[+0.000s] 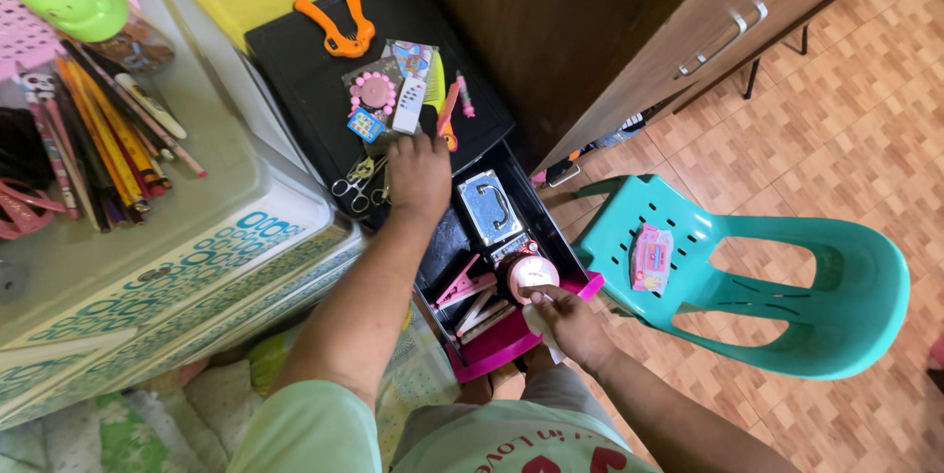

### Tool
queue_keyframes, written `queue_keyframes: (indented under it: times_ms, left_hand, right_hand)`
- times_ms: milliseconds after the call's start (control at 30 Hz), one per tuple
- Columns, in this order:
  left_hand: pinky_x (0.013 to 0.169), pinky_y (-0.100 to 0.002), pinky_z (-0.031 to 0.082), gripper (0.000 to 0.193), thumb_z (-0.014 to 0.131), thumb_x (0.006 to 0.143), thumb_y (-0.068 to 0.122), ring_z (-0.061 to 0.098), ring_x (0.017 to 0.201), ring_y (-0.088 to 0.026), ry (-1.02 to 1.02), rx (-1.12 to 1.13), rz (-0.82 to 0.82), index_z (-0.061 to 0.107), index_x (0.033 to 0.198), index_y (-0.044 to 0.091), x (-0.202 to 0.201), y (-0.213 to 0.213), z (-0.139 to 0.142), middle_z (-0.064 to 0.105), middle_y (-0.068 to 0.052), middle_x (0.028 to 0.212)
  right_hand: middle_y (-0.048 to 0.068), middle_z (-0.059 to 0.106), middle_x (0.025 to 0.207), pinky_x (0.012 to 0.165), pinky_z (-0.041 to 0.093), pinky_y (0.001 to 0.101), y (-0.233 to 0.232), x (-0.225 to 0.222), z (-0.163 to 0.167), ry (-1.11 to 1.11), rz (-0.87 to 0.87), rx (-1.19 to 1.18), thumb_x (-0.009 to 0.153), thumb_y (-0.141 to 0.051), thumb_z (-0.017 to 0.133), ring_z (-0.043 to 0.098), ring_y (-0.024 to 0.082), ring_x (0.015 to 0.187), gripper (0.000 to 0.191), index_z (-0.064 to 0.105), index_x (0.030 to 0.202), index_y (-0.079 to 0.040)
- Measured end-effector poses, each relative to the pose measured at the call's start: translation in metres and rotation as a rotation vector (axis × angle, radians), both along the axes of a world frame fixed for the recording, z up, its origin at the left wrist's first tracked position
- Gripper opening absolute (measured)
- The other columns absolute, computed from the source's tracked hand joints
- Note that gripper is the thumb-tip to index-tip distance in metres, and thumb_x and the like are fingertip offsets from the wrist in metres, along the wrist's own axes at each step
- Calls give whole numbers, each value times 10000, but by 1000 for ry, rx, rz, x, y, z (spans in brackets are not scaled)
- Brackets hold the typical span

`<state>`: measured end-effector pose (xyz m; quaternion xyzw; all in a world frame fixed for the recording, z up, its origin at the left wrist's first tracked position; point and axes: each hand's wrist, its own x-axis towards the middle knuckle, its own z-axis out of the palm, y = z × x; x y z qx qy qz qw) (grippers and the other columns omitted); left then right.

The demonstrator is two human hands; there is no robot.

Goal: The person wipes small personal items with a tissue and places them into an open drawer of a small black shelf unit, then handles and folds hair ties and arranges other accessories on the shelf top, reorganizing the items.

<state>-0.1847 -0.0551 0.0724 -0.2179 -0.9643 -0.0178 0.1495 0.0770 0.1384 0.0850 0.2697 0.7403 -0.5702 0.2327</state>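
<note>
My left hand reaches forward, palm down, onto the front edge of a black cabinet top, its fingers next to a white remote-like gadget and a small pair of scissors. My right hand holds a white cloth against a round pink-and-white container inside an open drawer with a pink front. The drawer also holds a small silver tin with a handle and pink clips.
A teal plastic chair stands right of the drawer, a pink packet on its seat. An orange tool and a round pink item lie on the cabinet. At left, a patterned plastic unit carries pencils.
</note>
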Motion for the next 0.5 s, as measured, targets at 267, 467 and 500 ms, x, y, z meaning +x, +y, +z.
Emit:
queue_keyframes:
  times_ms: [267, 467, 500]
  left_hand:
    - [814, -465, 550, 373, 724, 751, 89, 651, 958, -389, -20, 497, 92, 681, 1114, 15, -27, -11, 28, 623, -201, 1044]
    - [804, -482, 563, 310, 678, 851, 72, 662, 937, -399, -88, 695, 265, 661, 1152, 0, 21, -26, 47, 603, -235, 1146]
    - [774, -473, 560, 284, 677, 863, 78, 663, 899, -386, -111, 720, 252, 662, 1134, -6, 34, -25, 45, 614, -227, 1093]
  right_hand:
    - [90, 705, 916, 670, 542, 314, 3, 9, 0, -91, -59, -61, 1010, -403, 536, 615, 168, 720, 398, 748, 1232, -150]
    - [80, 730, 925, 672, 553, 314, 7, 7, -13, -75, -167, -108, 1011, -380, 541, 656, 163, 727, 384, 729, 1233, -129]
    - [76, 739, 937, 689, 558, 306, 8, 5, -15, -52, -190, -111, 1014, -374, 545, 671, 150, 750, 379, 731, 1231, -124]
